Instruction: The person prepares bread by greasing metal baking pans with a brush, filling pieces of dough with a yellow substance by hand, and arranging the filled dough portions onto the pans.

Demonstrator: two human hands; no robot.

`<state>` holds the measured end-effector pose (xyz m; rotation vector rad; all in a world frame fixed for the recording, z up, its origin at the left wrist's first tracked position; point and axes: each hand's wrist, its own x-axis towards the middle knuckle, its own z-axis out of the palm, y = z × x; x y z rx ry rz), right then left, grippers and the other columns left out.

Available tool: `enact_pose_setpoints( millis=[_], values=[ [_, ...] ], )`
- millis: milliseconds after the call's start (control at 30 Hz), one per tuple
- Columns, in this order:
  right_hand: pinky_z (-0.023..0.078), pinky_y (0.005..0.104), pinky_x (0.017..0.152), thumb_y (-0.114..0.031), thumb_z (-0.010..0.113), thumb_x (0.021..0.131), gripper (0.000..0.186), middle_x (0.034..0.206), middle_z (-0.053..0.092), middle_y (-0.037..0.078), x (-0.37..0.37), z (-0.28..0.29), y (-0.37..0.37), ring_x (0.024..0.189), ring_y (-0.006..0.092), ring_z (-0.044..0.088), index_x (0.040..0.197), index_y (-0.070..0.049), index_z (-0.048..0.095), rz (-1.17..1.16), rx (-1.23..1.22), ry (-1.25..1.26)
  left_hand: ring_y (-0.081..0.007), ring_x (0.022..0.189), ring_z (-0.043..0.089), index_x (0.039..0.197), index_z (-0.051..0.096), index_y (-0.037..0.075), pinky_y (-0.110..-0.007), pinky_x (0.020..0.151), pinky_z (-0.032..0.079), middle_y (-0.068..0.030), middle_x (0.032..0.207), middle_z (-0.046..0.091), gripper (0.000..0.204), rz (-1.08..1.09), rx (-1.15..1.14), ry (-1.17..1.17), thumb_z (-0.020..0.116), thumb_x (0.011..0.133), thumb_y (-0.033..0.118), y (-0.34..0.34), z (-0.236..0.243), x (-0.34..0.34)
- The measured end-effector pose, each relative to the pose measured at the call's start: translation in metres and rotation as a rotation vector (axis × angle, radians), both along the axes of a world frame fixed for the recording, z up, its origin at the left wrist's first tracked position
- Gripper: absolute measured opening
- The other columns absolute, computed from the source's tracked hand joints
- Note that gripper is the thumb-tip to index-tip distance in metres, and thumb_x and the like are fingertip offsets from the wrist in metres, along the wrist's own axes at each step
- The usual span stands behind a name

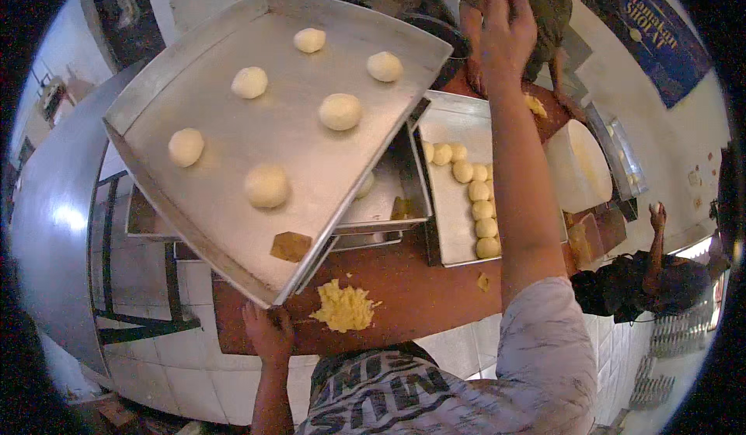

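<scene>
My left hand (268,332) is at the near corner of a large metal tray (186,210), its fingers curled under the corner. The tray sits askew over other metal trays (369,237) and bears several spaced pale dough balls (266,185). My right hand (501,35) is raised at the top, beyond the trays, fingers loosely bent and apart, with no object visible in it. Under my right arm, another tray (458,255) holds dough balls (482,210) set close together. A pile of yellow crumbly mixture (346,307) lies on the brown table (412,280) near me.
A white container (579,163) stands at the right. A dark round pan (443,35) is at the back, beside a co-worker (544,0). Another person (653,287) is at far right. A steel surface (54,225) curves along the left.
</scene>
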<state>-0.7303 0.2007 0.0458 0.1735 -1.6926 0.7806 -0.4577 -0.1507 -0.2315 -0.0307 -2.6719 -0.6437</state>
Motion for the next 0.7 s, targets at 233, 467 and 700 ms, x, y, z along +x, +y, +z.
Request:
enact_pose_setpoints(
  millis=[233, 467, 700],
  values=[
    [0.045, 0.0385, 0.081, -0.010, 0.065, 0.070, 0.033, 0.096, 0.061, 0.016, 0.049, -0.230, 0.105, 0.094, 0.0327, 0.055, 0.103, -0.006, 0.062, -0.081, 0.540, -0.948, -0.0446, 0.096, 0.046, 0.100, 0.050, -0.005, -0.050, 0.083, 0.038, -0.0270, 0.106, 0.048, 0.031, -0.010, 0.078, -0.086, 0.057, 0.079, 0.017, 0.012, 0.029, -0.005],
    [0.045, 0.0424, 0.075, -0.015, 0.064, 0.069, 0.021, 0.090, 0.058, 0.018, 0.061, -0.181, 0.106, 0.083, 0.0349, 0.055, 0.087, -0.005, 0.061, -0.215, 0.410, -0.915, -0.0431, 0.107, 0.045, 0.108, 0.048, -0.012, -0.044, 0.090, 0.038, -0.0306, 0.114, 0.047, 0.043, 0.053, 0.070, -0.164, 0.058, 0.082, 0.021, -0.008, 0.006, 0.000],
    [0.044, 0.0334, 0.083, -0.008, 0.065, 0.072, 0.041, 0.103, 0.051, 0.010, 0.207, -0.051, 0.032, 0.094, 0.0200, 0.052, 0.110, -0.001, 0.050, 0.301, 0.202, -0.590, -0.0243, 0.084, 0.057, 0.091, 0.058, -0.001, -0.032, 0.075, 0.046, -0.0137, 0.094, 0.058, 0.020, 0.015, 0.727, -0.288, 0.061, 0.082, 0.016, 0.038, 0.089, 0.028]
  ],
)
